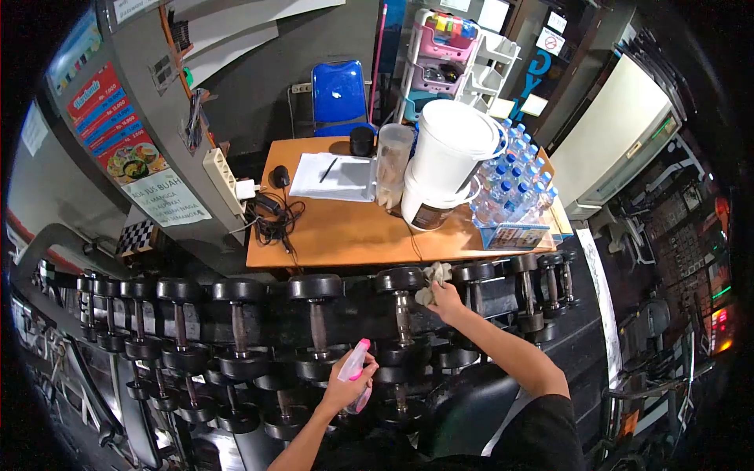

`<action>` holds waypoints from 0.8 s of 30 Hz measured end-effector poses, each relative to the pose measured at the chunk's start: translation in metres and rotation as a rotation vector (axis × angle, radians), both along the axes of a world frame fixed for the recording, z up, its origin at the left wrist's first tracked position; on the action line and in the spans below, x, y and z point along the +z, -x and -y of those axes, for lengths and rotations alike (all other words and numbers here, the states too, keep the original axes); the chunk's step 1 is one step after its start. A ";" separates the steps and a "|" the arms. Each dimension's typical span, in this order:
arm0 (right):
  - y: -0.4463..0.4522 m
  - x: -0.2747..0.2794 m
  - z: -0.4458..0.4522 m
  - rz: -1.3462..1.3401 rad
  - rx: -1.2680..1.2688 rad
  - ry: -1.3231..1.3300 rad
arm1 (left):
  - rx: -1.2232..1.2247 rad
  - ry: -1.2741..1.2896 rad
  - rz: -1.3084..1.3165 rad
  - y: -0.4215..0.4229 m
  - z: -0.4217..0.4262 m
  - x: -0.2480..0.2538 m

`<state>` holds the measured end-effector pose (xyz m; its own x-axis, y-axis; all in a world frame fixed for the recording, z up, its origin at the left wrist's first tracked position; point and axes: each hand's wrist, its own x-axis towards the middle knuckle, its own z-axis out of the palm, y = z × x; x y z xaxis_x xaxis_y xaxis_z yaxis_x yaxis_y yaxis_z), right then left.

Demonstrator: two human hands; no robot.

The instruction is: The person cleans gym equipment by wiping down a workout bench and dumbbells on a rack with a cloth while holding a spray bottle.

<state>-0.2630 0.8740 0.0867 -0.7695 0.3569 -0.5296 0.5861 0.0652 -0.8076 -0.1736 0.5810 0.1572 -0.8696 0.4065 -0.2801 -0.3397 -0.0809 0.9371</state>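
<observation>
My left hand (351,382) is wrapped round a pink and clear spray bottle (355,363), in front of the dumbbell rack. Farther right, my right hand (446,301) grips a light, crumpled cloth (432,284). The cloth lies against the right side of the upper head of a black dumbbell (399,280), whose metal handle points down toward me. Another dumbbell (316,288) stands to its left, and one more (474,272) is just beyond my right hand.
Behind the rack stands an orange table (345,228) with papers (333,176), cables (276,220), white buckets (452,149) and several water bottles (510,184). A blue chair (338,93) is behind it. A black padded bench (471,408) lies near my right arm.
</observation>
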 end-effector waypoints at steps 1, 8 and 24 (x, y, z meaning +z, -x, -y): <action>0.002 0.001 0.006 0.002 -0.175 0.236 | 0.003 -0.007 0.018 -0.002 0.002 -0.002; 0.013 -0.003 0.031 -0.007 -0.493 0.691 | 0.004 0.005 -0.017 -0.009 0.012 0.001; -0.039 0.105 0.152 -0.369 -0.639 0.978 | 0.053 0.039 -0.004 -0.028 0.029 0.026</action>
